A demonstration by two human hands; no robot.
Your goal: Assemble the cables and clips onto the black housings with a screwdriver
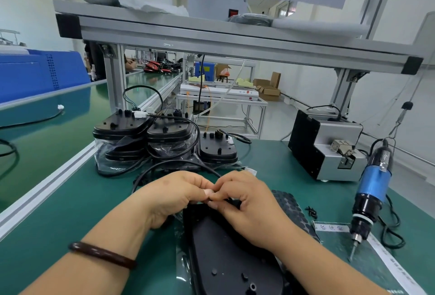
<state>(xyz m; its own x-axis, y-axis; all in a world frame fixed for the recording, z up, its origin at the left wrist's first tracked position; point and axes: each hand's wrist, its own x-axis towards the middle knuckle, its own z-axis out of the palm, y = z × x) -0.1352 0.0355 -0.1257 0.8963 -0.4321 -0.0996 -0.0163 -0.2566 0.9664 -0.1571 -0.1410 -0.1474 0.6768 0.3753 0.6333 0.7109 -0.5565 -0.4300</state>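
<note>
Table top [70, 200] in green fills the low part of the view, and a grey metal shelf [211, 33] crosses high above it. At the back of the table sit stacks of black housings [122, 127] in clear bags, with black wires looping over them. To the right stands a grey and black box machine [329, 148]. Near it the blue and black screwdriver [372, 191] stands almost upright, tip down, over a clear bag with a white label [376, 247]; no hand touches it. One more black housing [230, 252] lies flat close to the person, right under both hands, on a clear bag. A black cable [169, 165] curves in a loop just behind the hands. Both arms reach in from the bottom and meet in the middle. The left hand [174, 198] comes from the left with its back up and its fingers curled in. The right hand [251, 202] comes from the right, fingers curled too. The fingertips of the two hands touch, and together they pinch a small pale piece [209, 192] over the far end of the near housing. I cannot tell what that piece is. A dark brown bracelet [101, 253] sits around the left wrist. A sheet of round black pads [289, 202] lies just beside the right hand. A few tiny black screws [312, 211] lie on the table between the pads and the screwdriver.
</note>
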